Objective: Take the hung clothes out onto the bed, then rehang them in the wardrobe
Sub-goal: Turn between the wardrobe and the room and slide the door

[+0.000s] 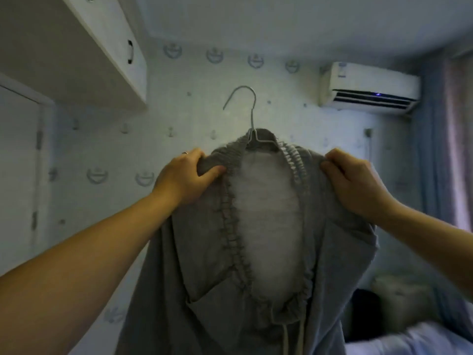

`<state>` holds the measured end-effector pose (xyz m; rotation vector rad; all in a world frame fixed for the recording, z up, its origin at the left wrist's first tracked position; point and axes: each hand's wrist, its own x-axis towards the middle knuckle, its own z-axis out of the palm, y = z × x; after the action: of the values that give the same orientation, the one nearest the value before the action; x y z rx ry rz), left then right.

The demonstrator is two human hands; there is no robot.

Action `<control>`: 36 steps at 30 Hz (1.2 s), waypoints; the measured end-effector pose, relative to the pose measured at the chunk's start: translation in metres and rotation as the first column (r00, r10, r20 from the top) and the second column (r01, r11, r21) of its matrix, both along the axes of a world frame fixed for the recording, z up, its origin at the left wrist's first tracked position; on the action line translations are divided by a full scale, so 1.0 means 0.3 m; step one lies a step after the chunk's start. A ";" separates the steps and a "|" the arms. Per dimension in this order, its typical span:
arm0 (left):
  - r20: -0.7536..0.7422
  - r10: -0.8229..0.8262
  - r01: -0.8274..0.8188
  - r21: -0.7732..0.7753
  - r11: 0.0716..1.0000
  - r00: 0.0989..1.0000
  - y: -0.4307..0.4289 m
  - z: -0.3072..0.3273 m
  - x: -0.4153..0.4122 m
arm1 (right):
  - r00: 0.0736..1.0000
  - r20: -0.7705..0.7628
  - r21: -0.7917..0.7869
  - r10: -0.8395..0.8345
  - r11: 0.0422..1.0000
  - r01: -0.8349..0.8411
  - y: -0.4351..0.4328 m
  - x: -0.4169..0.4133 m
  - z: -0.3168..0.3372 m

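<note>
The left hand [186, 175] and the right hand [355, 180] each pinch one side of the grey sweatpants [204, 252] at the waistband [231, 156]. The sweatpants sit on a wire hanger [252, 108], held up before the wall [102, 149].

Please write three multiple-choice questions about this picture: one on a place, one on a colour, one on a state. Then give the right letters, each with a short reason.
1. Where is the air conditioner?
A. high on the wall, upper right
B. on the floor
C. inside a cabinet

2. What colour is the garment on the hanger?
A. red
B. grey
C. yellow

3. How is the hanger's hook?
A. hung on a rail
B. free in the air
C. caught on a door handle

Answers:
1 A: it is mounted up near the curtain.
2 B: its cloth is grey all over.
3 B: the hook touches nothing; the left hand and the right hand grip the garment's cloth.
</note>
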<state>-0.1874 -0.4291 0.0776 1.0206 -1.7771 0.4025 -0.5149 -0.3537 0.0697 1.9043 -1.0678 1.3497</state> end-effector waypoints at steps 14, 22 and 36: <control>0.054 -0.672 0.616 0.350 0.706 0.739 -0.058 -0.553 -1.257 | 0.818 0.064 0.590 -0.571 0.683 0.431 0.522 -0.849 -0.526; 0.044 -0.938 0.800 0.509 0.318 0.345 0.101 -0.878 -1.828 | 0.436 0.022 0.630 -0.900 0.351 0.693 0.922 -1.115 -0.849; -0.128 -0.975 0.528 0.824 -0.207 -0.183 0.616 -1.424 -2.453 | -0.155 -0.002 0.800 -0.988 -0.095 0.592 1.535 -1.165 -1.285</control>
<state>-0.9234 -0.2445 -0.3496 -0.5223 -2.8596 -1.1781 -0.8643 0.1068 -0.3158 0.1525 -2.7323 0.6424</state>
